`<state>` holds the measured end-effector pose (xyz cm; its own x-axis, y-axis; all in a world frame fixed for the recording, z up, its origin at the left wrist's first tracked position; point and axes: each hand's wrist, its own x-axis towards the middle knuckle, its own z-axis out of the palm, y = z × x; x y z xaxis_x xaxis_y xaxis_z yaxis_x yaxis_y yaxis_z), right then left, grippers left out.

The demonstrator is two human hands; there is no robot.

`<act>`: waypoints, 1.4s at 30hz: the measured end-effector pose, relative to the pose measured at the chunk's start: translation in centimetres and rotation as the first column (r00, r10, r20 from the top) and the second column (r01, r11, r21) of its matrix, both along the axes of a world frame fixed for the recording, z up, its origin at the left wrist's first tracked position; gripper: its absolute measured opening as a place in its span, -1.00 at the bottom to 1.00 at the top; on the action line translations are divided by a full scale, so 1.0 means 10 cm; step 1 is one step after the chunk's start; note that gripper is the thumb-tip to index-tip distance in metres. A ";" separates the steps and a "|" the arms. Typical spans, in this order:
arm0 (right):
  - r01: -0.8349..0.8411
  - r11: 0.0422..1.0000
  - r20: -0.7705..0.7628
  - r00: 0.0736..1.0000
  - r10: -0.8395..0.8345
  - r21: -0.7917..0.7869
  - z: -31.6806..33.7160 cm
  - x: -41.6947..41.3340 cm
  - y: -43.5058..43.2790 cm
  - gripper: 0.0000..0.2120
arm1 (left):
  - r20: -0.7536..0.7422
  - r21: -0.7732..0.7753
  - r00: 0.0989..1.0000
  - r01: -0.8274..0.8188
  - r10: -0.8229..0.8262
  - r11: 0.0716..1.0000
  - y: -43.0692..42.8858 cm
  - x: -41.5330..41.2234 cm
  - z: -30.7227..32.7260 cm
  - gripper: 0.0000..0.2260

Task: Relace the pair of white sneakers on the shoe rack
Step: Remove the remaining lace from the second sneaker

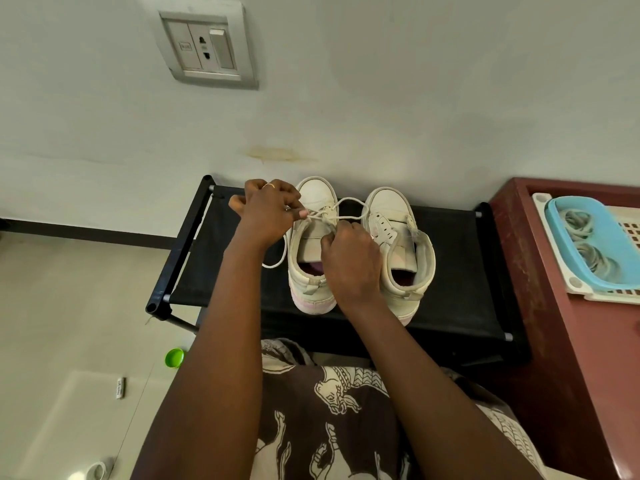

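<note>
Two white sneakers stand side by side, toes to the wall, on a black shoe rack (464, 271). The left sneaker (313, 202) has a white lace (349, 201) partly threaded through its eyelets; one end loops toward the right sneaker (388, 206), another trails down the left side. My left hand (268, 209) pinches the lace at the left sneaker's left eyelets. My right hand (349, 261) grips the lace over that shoe's tongue. The right sneaker shows no lace.
A dark red cabinet (554, 323) stands right of the rack, bearing a white tray (568, 278) and a blue basin (609, 244). A wall socket (204, 50) is above. A green cap (174, 357) and a small white object (120, 388) lie on the floor at left.
</note>
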<state>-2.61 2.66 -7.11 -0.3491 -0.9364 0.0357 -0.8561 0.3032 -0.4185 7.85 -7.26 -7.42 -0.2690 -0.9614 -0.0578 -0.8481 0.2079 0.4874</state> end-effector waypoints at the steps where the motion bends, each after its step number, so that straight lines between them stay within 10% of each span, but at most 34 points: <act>1: 0.000 1.000 0.001 1.000 0.000 -0.001 0.00 0.00 0.00 -0.72 | -0.002 -0.009 1.000 -0.019 0.019 1.000 -0.01 0.00 -0.01 -0.88; 7: 0.004 1.000 0.012 1.000 -0.004 0.001 0.01 0.00 0.01 -0.72 | -0.121 -0.088 0.944 -0.317 0.306 0.944 -0.02 0.12 0.01 -0.80; 15: -0.001 1.000 0.002 1.000 0.001 0.004 0.01 -0.01 0.00 -0.72 | -0.028 -0.090 0.998 0.053 -0.055 0.995 -0.02 0.07 -0.05 -0.88; 30: 0.000 1.000 -0.001 1.000 0.000 -0.005 -0.02 0.00 -0.01 -0.72 | 0.063 -0.010 0.998 -0.016 0.017 1.000 0.04 0.00 -0.03 -0.89; 42: 0.000 1.000 -0.004 1.000 0.000 -0.010 -0.02 0.01 -0.01 -0.72 | -0.097 -0.121 0.865 -0.501 0.493 0.857 0.05 0.16 0.02 -0.82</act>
